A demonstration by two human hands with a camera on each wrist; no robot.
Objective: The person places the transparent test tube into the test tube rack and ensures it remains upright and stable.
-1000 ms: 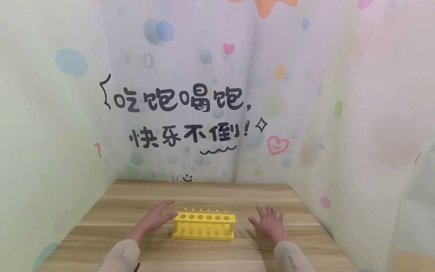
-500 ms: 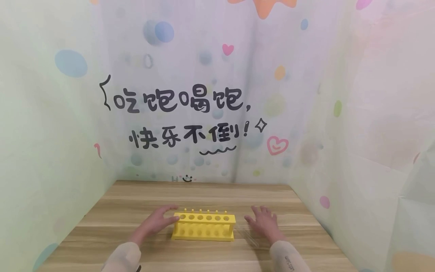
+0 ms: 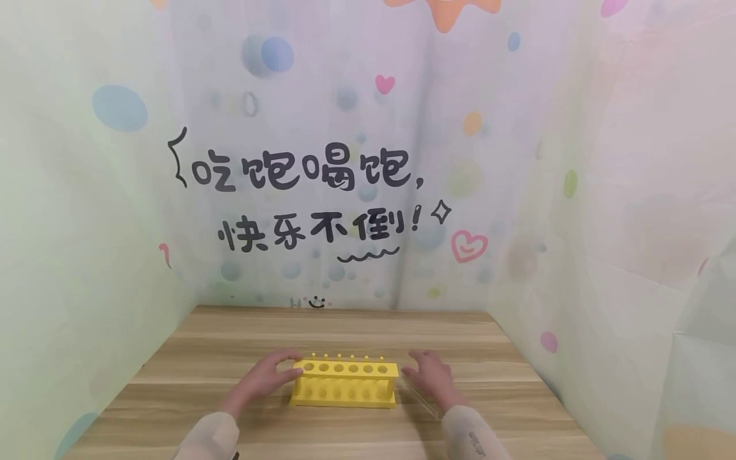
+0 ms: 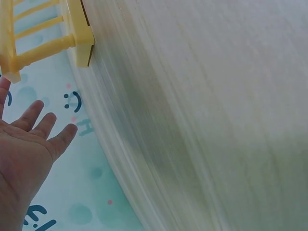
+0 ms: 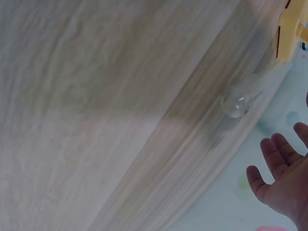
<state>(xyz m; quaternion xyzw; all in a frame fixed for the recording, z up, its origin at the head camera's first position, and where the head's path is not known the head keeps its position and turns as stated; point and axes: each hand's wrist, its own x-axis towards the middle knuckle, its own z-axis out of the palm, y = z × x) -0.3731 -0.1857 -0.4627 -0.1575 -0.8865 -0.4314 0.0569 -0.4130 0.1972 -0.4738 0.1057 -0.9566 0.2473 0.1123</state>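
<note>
**Two open hands flank a yellow rack**

The left hand lies with fingers straight and spread, its fingertips at the left end of the rack, touching or all but touching the top corner; the head view does not settle which. It holds nothing. In the left wrist view the same hand shows an open palm with the fingers apart, and the end of the rack sits just beyond the fingertips.

The right hand is open too, fingers relaxed and pointing toward the right end of the rack, close to it but with a sliver of table between. It grips nothing. Just beside this hand, on its outer side and running back toward the wrist, a clear glass tube lies flat on the table. The right wrist view shows the tube's rounded end resting on the wood, its far end near the rack's foot, and the hand apart from it.

The rack stands upright between the two hands, six holes in its top, none filled. Pale sleeves cover both forearms. A printed curtain with black lettering hangs behind the table and along both sides.
</note>
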